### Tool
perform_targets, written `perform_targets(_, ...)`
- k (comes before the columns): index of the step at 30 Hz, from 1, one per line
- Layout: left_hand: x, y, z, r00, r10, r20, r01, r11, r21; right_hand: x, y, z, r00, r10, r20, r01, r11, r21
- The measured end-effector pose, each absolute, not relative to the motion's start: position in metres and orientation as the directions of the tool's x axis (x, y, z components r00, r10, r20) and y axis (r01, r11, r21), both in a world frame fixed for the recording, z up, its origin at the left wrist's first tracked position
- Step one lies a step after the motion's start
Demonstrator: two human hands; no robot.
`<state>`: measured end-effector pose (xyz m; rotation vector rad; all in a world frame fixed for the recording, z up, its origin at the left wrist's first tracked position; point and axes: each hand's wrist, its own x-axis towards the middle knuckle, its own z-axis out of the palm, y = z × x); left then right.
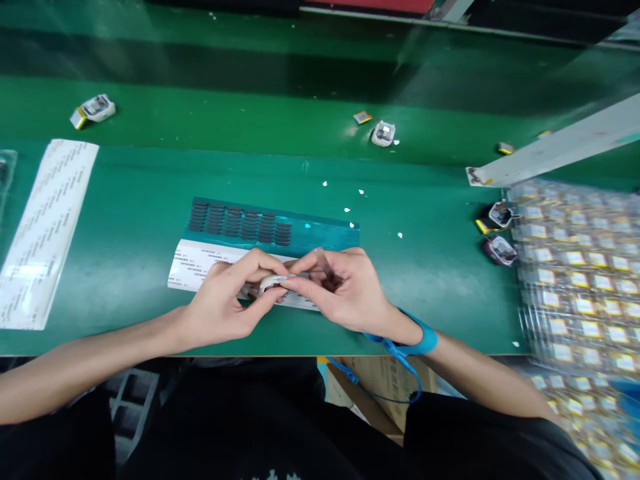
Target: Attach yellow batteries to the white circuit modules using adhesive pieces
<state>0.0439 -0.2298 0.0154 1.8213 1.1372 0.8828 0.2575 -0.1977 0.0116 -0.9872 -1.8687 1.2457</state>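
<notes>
My left hand is closed around a small white device housing, holding it between thumb and fingers. Against the same housing press the thumb and forefinger of my right hand. A thin metal tool, which looks like tweezers, is tucked in the right hand with its end pointing up. Fingers hide most of the housing and the tool's tip. Under both hands lies a white printed liner strip. Just behind it is a teal sheet with rows of small dark strips.
A white printed sheet lies at left. Clear trays of battery cells are stacked at right, beside a purple housing and a black housing. White housings with batteries sit behind. A pale post slants in from the right.
</notes>
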Motion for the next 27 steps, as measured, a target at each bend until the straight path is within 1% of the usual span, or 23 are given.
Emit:
perform_targets(2, 0.043, -0.229, 0.014, 0.361, 0.916, 0.172, 0.395, -0.318, 0.862, 0.26, -0.195, 0.013, -0.5, 0.858, 0.116, 0.22, 0.256, -0.941)
perform_targets(4, 0.042, -0.228, 0.011, 0.396, 0.893, 0.215, 0.388, -0.375, 0.842, 0.264, -0.188, 0.015, -0.534, 0.836, 0.13, 0.183, 0.264, -0.947)
perform_targets(6, 0.041, -0.226, 0.007, 0.491, 0.815, 0.307, 0.357, -0.51, 0.783, 0.27, -0.178, 0.014, -0.514, 0.839, 0.179, 0.088, 0.259, -0.962)
perform_targets(8, 0.039, -0.223, 0.002, 0.614, 0.705, 0.356, 0.343, -0.644, 0.684, 0.276, -0.166, 0.014, -0.409, 0.875, 0.26, 0.026, 0.295, -0.955)
perform_targets(9, 0.039, -0.222, 0.0, 0.659, 0.665, 0.35, 0.356, -0.686, 0.634, 0.279, -0.161, 0.014, -0.341, 0.89, 0.304, 0.046, 0.339, -0.94)
perform_targets(11, 0.039, -0.22, -0.003, 0.712, 0.631, 0.308, 0.4, -0.725, 0.561, 0.285, -0.153, 0.015, -0.217, 0.895, 0.39, 0.18, 0.43, -0.885)
perform_targets(13, 0.039, -0.22, -0.005, 0.717, 0.633, 0.293, 0.427, -0.73, 0.533, 0.291, -0.151, 0.019, -0.158, 0.896, 0.416, 0.326, 0.445, -0.834)
perform_targets(15, 0.04, -0.219, -0.006, 0.71, 0.644, 0.286, 0.435, -0.72, 0.54, 0.3, -0.156, 0.023, -0.165, 0.926, 0.341, 0.353, 0.378, -0.856)
perform_targets(18, 0.041, -0.22, -0.008, 0.705, 0.656, 0.27, 0.442, -0.704, 0.556, 0.316, -0.176, 0.02, -0.23, 0.963, 0.142, 0.23, 0.195, -0.953)
perform_targets(19, 0.042, -0.219, -0.008, 0.706, 0.656, 0.269, 0.443, -0.704, 0.555, 0.322, -0.184, 0.016, -0.219, 0.972, 0.087, 0.193, 0.131, -0.972)
perform_targets(21, 0.043, -0.219, -0.009, 0.703, 0.656, 0.276, 0.448, -0.709, 0.544, 0.332, -0.2, 0.006, -0.176, 0.984, 0.027, 0.107, 0.047, -0.993)
perform_targets(23, 0.044, -0.218, -0.009, 0.702, 0.652, 0.287, 0.457, -0.721, 0.521, 0.339, -0.215, -0.002, -0.147, 0.988, -0.036, 0.073, -0.025, -0.997)
perform_targets(27, 0.045, -0.216, -0.009, 0.699, 0.639, 0.321, 0.465, -0.747, 0.475, 0.337, -0.229, -0.006, -0.093, 0.991, -0.097, 0.125, -0.085, -0.989)
